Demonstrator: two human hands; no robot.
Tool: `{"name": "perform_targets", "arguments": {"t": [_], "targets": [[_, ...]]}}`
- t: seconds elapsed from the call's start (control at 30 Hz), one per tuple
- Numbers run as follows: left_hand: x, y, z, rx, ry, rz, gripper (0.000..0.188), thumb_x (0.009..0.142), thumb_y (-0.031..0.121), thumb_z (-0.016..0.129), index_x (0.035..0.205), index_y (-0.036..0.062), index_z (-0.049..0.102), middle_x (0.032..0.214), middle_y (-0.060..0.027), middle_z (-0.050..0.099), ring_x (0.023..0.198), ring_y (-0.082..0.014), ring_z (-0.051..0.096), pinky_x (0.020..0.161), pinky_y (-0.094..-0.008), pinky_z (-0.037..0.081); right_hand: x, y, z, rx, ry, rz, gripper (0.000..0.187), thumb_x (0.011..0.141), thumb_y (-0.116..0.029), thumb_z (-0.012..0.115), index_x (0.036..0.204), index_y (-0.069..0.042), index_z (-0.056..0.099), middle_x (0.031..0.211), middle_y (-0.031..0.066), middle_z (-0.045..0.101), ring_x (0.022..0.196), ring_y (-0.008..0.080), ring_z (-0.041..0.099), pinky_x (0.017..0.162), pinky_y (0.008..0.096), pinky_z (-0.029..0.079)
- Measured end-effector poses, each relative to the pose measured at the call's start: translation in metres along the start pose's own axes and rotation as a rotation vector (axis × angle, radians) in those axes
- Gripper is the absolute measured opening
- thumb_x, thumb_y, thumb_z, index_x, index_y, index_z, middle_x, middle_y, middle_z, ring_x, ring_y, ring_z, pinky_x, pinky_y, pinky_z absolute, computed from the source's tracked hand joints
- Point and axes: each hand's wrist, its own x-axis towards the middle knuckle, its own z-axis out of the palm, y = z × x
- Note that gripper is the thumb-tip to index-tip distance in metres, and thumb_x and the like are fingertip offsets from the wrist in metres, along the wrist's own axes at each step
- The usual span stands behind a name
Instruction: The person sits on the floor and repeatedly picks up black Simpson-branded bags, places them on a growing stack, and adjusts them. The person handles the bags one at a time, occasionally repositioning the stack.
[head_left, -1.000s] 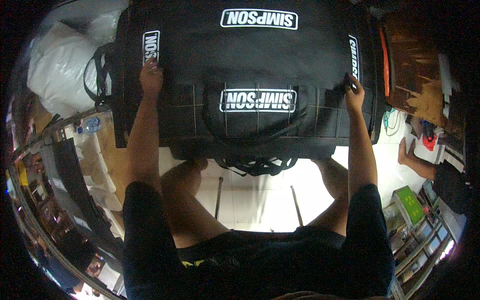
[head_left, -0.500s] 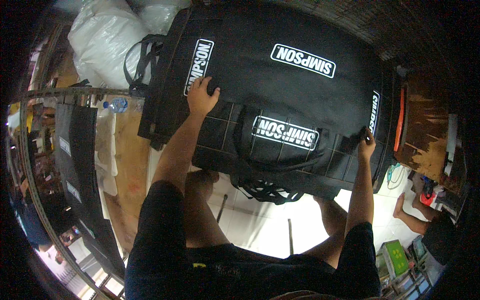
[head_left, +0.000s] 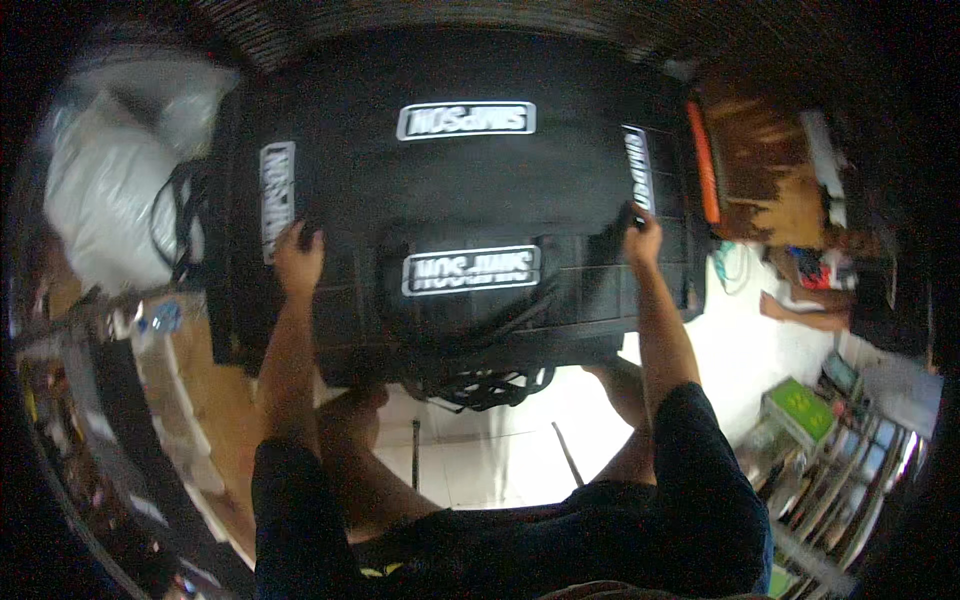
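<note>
A broad black fabric panel (head_left: 460, 190) with white printed labels lies in front of me, grid lines showing across its nearer part. My left hand (head_left: 300, 262) rests on it beside the left label, thumb apart from the fingers; motion blurs it a little. By the lower end of the right label, my right hand (head_left: 643, 240) pinches a bit of the fabric, drawing slanting creases toward it. Black straps (head_left: 480, 388) hang in a tangle below the near edge, between my knees. Whatever supports the panel is mostly hidden.
Clear plastic sacks (head_left: 110, 190) stand at the left, near another black strap loop (head_left: 180, 220). A plastic bottle (head_left: 165, 317) lies below them. Rightward are an orange strip (head_left: 703, 160), a worn wooden board (head_left: 770, 190), a green box (head_left: 800, 410) and another person's leg (head_left: 805, 312).
My view has turned and shifted, so the panel now looks level and farther left. Both hands keep about the same places on the fabric, the left slightly lower along its label.
</note>
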Motion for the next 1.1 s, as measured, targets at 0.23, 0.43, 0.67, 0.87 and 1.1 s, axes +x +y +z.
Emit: {"name": "perform_targets", "arguments": {"t": [0.23,0.43,0.67,0.87,1.1], "targets": [[0.006,0.013,-0.005,0.033,-0.017,0.019,0.045,0.079,0.027,0.066,0.117,0.0048,0.055,0.118,-0.0158,0.053,0.111,-0.031,0.049,0.092,-0.0425,0.042,0.001,0.023,0.005,-0.15,0.175,-0.238,0.04,0.07,0.0,0.059,0.109,-0.001,0.058,0.108,0.017,0.057,0.098,0.031,0.056,0.087,0.0365,0.044],[0.008,0.043,-0.061,-0.151,-0.017,-0.022,0.048,0.08,0.022,0.067,0.122,0.0054,0.051,0.112,-0.0145,0.056,0.103,-0.026,0.054,0.088,-0.0387,0.044,-0.047,-0.031,-0.038,-0.217,0.294,-0.398,0.037,0.073,-0.007,0.061,0.11,-0.003,0.057,0.109,0.0172,0.053,0.1,0.0318,0.053,0.087,0.0384,0.043],[-0.066,0.104,-0.159,-0.684,-0.223,0.105,0.044,0.078,0.016,0.069,0.116,0.002,0.054,0.117,-0.0118,0.056,0.098,-0.0186,0.055,0.082,-0.0319,0.046,-0.171,-0.077,-0.131,-0.064,-0.254,-0.378,0.034,0.078,-0.012,0.06,0.11,-0.002,0.057,0.107,0.016,0.058,0.095,0.0284,0.058,0.083,0.0364,0.045],[-0.276,0.202,-0.263,-0.812,-0.633,0.341,0.052,0.076,0.024,0.07,0.12,0.004,0.052,0.122,-0.0114,0.053,0.103,-0.0194,0.054,0.082,-0.0328,0.045,-0.353,-0.106,-0.166,0.042,-0.847,-0.411,0.041,0.08,-0.018,0.065,0.118,-0.009,0.054,0.112,0.009,0.06,0.093,0.0188,0.058,0.079,0.0331,0.048],[-0.426,0.177,-0.159,-0.349,-0.894,0.417,0.059,0.078,0.037,0.067,0.124,0.0082,0.045,0.108,-0.0131,0.06,0.1,-0.0248,0.058,0.084,-0.0365,0.046,-0.397,-0.052,-0.116,-0.015,-1.002,-0.537,0.041,0.077,-0.017,0.063,0.116,-0.007,0.054,0.098,0.0085,0.065,0.082,0.021,0.062,0.073,0.0325,0.049]]}}
